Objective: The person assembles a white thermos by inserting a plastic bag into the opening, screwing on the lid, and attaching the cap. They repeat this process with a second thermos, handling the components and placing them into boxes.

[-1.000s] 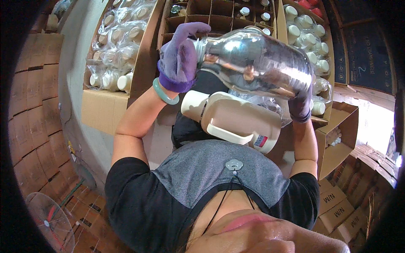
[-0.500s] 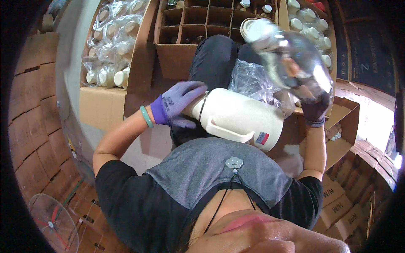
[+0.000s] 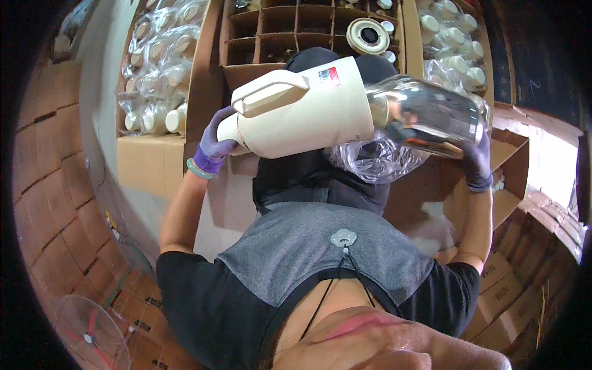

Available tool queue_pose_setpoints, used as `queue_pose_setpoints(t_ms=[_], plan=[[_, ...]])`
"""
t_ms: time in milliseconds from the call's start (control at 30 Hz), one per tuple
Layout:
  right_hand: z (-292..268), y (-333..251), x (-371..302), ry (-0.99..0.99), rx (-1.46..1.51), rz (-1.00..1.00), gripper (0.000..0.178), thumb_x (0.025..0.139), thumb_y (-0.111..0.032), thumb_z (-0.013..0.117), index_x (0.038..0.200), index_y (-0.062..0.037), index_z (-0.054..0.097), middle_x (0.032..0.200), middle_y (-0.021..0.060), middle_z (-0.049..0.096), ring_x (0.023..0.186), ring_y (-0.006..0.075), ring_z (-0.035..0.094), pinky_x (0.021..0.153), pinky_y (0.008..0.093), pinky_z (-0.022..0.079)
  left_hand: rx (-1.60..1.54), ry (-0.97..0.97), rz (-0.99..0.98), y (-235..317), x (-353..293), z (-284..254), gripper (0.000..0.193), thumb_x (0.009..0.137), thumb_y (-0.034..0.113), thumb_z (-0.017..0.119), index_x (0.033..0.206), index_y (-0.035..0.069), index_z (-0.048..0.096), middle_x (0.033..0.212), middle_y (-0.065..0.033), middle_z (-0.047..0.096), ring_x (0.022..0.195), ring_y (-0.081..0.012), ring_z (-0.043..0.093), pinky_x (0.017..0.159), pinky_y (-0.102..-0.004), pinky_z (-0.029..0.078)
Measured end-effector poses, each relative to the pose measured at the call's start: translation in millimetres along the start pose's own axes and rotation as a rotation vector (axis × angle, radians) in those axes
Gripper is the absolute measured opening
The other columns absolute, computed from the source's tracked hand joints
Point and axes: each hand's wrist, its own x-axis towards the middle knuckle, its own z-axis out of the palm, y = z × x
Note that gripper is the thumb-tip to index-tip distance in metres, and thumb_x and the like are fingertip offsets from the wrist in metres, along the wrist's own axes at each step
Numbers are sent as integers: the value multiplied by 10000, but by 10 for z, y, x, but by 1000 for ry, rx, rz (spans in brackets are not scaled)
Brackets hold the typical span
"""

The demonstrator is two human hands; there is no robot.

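My left hand (image 3: 217, 135), in a purple glove, is closed round the narrow neck end of a cream vacuum jug (image 3: 308, 117). The jug lies tilted sideways above my lap, handle on the far side, wide base end to the right. My gloved right hand (image 3: 478, 163) grips the broad end of a shiny silvered glass flask liner (image 3: 435, 117). Its narrower end meets the jug's base end; I cannot tell whether it has entered. A cream round base cap (image 3: 368, 36) with a black centre rests on the divided carton. Crumpled clear plastic (image 3: 376, 161) lies on my lap.
Ahead stands a divided carton (image 3: 265, 38) with a few bottles in its cells. Open boxes of plastic-wrapped, white-capped items (image 3: 161, 80) flank it left and right. An open carton (image 3: 509, 160) sits at my right, a fan (image 3: 89, 339) at lower left. Stacked cartons (image 3: 55, 166) line the left wall.
The jug has been lifted off my lap and turned, its handle now on the far side. The liner has swung down and left to the jug's base end. The base cap shows more fully.
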Motion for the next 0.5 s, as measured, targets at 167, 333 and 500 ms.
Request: queue_pose_setpoints(t_ms=[167, 333, 500], plan=[[729, -291, 203, -204, -273, -157, 997, 606, -229, 809, 1462, 11, 357, 1388, 162, 496, 1292, 233, 457, 1110, 358, 329, 31, -67, 48, 19, 147, 90, 975, 634, 371, 909, 1401, 14, 426, 1334, -135, 546, 1256, -262, 525, 1073, -399, 412], [1153, -268, 346, -459, -365, -355, 1100, 603, -326, 905, 1464, 27, 318, 1388, 244, 484, 1318, 309, 469, 1101, 368, 381, -7, -119, 36, 3, 224, 80, 1088, 616, 390, 916, 1462, 15, 345, 1390, -144, 500, 1300, -287, 483, 1105, -411, 380], [1337, -644, 447, -552, -775, -315, 1054, 715, -425, 817, 1496, 8, 256, 1447, 213, 447, 1293, 359, 492, 1114, 395, 372, 99, -51, 1, -42, 193, 50, 1058, 681, 418, 867, 1486, 20, 308, 1444, -143, 456, 1342, -298, 443, 1122, -413, 360]])
